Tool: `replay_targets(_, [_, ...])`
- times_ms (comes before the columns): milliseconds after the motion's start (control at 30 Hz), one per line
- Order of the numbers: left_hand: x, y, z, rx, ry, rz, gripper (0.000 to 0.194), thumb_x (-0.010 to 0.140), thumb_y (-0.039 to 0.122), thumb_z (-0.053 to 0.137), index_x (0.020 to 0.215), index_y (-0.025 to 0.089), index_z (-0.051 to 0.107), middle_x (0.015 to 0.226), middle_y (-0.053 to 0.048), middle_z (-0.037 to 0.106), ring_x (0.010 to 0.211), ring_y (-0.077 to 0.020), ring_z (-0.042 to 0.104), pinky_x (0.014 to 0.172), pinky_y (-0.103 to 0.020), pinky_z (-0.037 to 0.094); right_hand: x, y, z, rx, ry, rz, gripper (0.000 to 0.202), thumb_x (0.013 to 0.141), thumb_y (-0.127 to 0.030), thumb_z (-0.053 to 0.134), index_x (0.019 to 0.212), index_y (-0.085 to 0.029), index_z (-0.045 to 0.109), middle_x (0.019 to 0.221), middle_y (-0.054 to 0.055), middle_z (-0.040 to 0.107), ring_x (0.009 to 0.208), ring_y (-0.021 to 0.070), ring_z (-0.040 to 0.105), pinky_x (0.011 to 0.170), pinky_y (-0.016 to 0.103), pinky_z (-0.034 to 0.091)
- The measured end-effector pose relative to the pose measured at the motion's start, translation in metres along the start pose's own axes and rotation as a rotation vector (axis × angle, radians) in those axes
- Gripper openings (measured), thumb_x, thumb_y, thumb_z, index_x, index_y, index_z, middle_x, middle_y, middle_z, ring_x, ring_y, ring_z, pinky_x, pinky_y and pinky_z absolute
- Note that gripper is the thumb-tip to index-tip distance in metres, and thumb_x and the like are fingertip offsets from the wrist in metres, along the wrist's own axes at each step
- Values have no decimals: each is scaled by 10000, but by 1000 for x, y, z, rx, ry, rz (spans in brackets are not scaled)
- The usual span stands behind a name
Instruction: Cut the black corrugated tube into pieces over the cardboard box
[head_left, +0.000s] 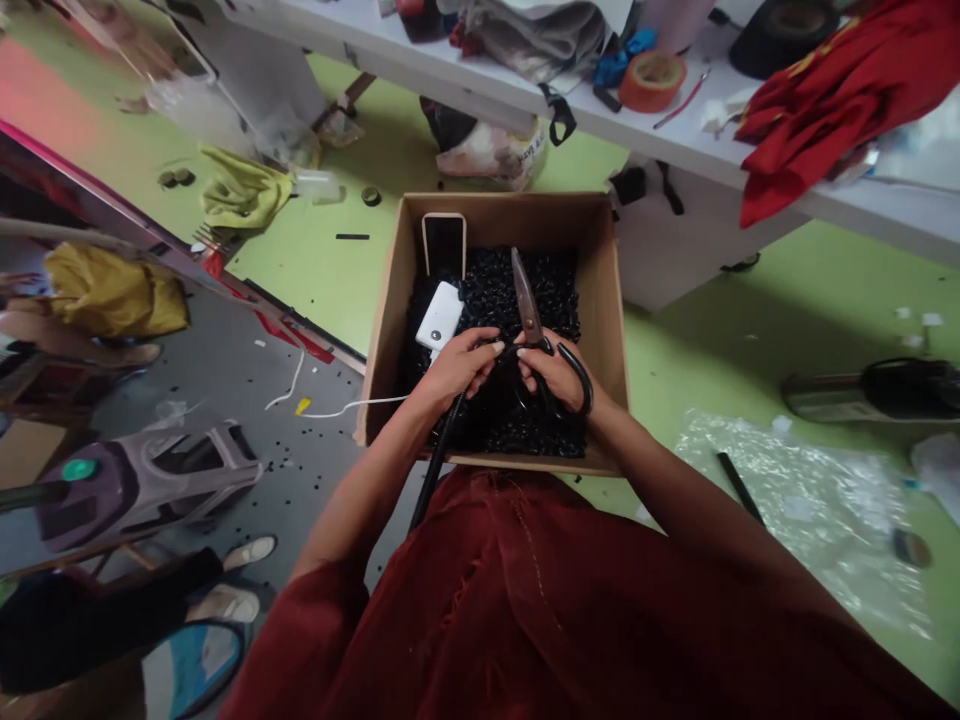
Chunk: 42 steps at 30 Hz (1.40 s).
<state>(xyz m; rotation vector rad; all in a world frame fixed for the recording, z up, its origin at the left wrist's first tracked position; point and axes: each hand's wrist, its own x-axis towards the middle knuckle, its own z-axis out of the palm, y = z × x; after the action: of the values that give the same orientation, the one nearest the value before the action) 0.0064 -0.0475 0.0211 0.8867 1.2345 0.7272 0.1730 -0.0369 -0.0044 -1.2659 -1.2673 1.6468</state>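
Note:
Over a cardboard box (616,340) full of small black pieces (491,280), both hands are close together. My left hand (466,362) is closed in a pinch on a thin black strip (510,350), and a long black strand (444,450) hangs below it. In my right hand (555,370) are black-handled scissors (529,300), blades pointing away and up, while its thumb and forefinger pinch near the same strip. Inside the box, left of the hands, lie a white device (440,315) with a cable and an upright phone (445,243).
A white table (480,65) with orange tape (652,80) and red cloth (832,110) runs behind the box. Clear plastic (810,510) and a metal flask (825,396) lie right. A purple-grey stool (172,470) and another person's feet (232,602) are left.

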Motion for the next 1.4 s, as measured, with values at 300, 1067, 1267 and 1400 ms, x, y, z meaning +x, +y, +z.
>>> replay_targets(300, [-5, 10, -28, -258, -167, -24, 47, 851, 161, 543, 882, 129, 557, 700, 23, 510, 437, -7, 403, 395, -145, 295, 3, -20, 24, -102, 24, -66, 253, 743, -359, 604, 934, -209, 534, 539, -93, 504, 403, 81, 461, 408, 216, 387])
replay_targets(1067, [13, 3, -35, -297, -189, -125, 79, 806, 167, 563, 880, 148, 541, 681, 6, 586, 376, -9, 371, 333, -151, 180, 4, -1, 29, -343, 89, -203, 214, 823, -342, 553, 1008, -238, 526, 672, -55, 579, 492, 98, 515, 517, 247, 429])
replay_targets(1267, [13, 3, -36, -297, -190, -110, 130, 824, 245, 572, 902, 141, 578, 721, -25, 639, 367, -14, 358, 326, -167, 176, 5, 0, 30, -288, 95, -173, 224, 837, -386, 535, 1015, -249, 525, 603, -67, 537, 486, 111, 511, 529, 257, 439])
replay_targets(1400, [13, 1, -36, -300, -230, -123, 108, 792, 236, 615, 816, 139, 573, 723, -18, 632, 376, -3, 355, 332, -159, 165, 4, 1, 30, -292, 92, -162, 244, 833, -414, 539, 1013, -250, 525, 633, -56, 558, 493, 111, 514, 524, 256, 439])
